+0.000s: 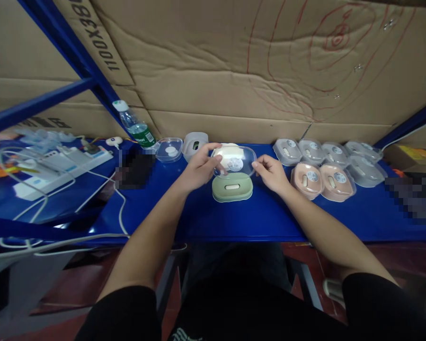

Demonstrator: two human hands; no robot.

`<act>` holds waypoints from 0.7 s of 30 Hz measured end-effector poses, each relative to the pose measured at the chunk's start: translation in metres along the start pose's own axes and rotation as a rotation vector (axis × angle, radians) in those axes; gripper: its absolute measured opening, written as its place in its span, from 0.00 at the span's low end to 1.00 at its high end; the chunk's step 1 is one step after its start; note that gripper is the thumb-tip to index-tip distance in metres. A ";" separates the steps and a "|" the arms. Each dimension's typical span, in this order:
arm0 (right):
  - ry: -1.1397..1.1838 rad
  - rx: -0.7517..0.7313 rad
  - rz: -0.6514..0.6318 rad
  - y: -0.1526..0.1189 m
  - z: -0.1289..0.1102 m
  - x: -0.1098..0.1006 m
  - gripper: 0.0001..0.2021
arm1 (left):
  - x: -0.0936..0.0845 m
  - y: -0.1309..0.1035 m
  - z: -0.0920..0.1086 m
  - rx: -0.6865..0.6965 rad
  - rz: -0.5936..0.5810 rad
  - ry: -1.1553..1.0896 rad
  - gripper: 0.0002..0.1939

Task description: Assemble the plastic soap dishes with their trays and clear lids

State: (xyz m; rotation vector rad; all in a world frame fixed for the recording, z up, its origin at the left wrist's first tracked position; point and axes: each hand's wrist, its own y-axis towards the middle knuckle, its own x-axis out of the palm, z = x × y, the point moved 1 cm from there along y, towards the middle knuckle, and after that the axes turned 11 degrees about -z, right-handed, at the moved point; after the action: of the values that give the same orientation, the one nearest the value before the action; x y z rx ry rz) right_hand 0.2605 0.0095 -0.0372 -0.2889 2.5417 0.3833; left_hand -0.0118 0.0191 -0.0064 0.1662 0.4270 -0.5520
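A clear plastic lid (247,158) with a round white label is held up in the middle of the head view. My left hand (201,166) grips its left end, thumb and fingers closed on the rim. At the opposite end, my right hand (270,173) pinches the edge between thumb and fingertips. Just below the lid, a green oval box (232,189) with a pale bar in a slot on its top rests on the table. Behind the lid shows a cream-coloured thing (230,148), partly hidden, whose kind I cannot make out.
On the right of the blue table (270,222) stand several grey lidded boxes (287,152) and two pink ones (337,182). At back left are a clear lid (169,150), an open grey box (190,142) and a water bottle (138,128). A power strip (64,173) with cables lies far left.
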 end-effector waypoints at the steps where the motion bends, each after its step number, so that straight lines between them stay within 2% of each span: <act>1: 0.030 0.027 -0.002 0.001 0.001 0.001 0.31 | 0.003 0.001 0.000 0.001 -0.009 0.007 0.31; 5: 0.151 0.106 -0.100 0.006 0.004 0.003 0.33 | 0.002 0.001 -0.006 0.012 -0.014 0.159 0.27; 9: 0.136 0.134 -0.221 0.006 0.005 0.005 0.32 | -0.006 0.000 -0.010 -0.115 -0.149 0.237 0.27; 12: 0.105 0.130 -0.295 0.005 0.005 0.007 0.30 | -0.010 -0.001 -0.012 -0.180 -0.274 0.242 0.26; 15: 0.035 0.116 -0.353 0.004 0.006 0.008 0.29 | -0.011 -0.001 -0.016 -0.172 -0.362 0.263 0.25; 21: -0.144 0.062 -0.388 0.004 0.008 0.009 0.31 | -0.013 -0.002 -0.022 -0.195 -0.407 0.336 0.29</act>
State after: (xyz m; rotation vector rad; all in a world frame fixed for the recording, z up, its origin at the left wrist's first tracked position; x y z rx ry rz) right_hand 0.2558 0.0142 -0.0474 -0.6904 2.2840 0.1681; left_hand -0.0306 0.0288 -0.0202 -0.0192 0.8481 -0.8818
